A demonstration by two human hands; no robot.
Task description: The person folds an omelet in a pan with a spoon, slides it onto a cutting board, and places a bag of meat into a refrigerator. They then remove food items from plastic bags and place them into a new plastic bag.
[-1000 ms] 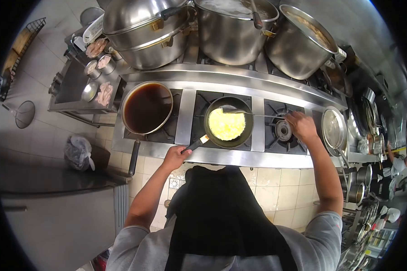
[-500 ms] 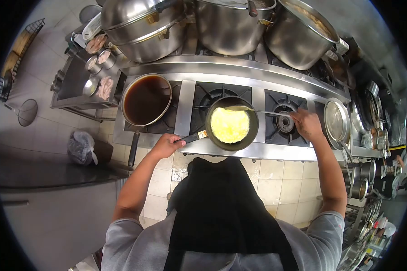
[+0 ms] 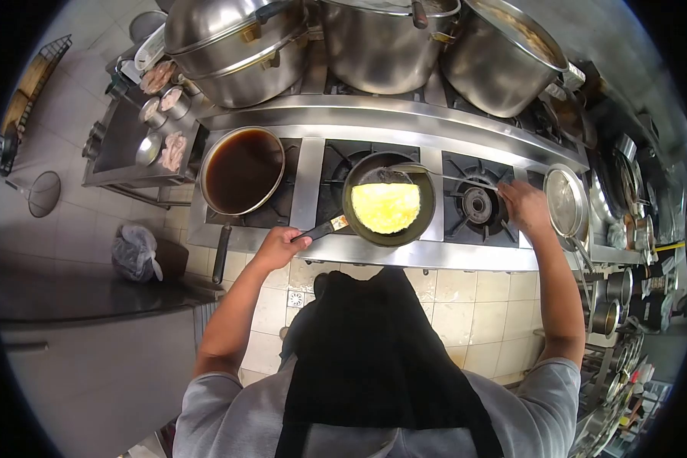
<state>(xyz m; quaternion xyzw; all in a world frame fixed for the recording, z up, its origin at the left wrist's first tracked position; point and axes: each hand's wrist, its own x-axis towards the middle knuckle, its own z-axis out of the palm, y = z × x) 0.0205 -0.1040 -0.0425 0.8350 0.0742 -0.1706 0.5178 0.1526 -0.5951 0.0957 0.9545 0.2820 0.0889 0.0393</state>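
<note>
My left hand (image 3: 282,248) is closed round the black handle of a small frying pan (image 3: 427,217) over a burner. Yellow egg (image 3: 387,208) lies in the pan, its upper edge nearly straight and its lower edge round. My right hand (image 3: 524,204) grips the end of a long metal utensil (image 3: 458,179), whose head rests at the pan's upper part, just above the egg. To the left, a wider pan of dark brown liquid (image 3: 244,169) sits on the stove, its handle pointing towards me.
Large steel pots (image 3: 385,46) stand along the back ledge. A bare burner (image 3: 477,203) lies right of the pan, with a strainer (image 3: 563,200) beyond it. Bowls and pale raw meat (image 3: 173,151) are at the left. A bagged bin (image 3: 135,252) stands on the floor.
The egg has gone from a rounded shape to one with a straight upper edge, baring the pan's dark upper part. The utensil's head has shifted slightly up, and my right hand slightly right.
</note>
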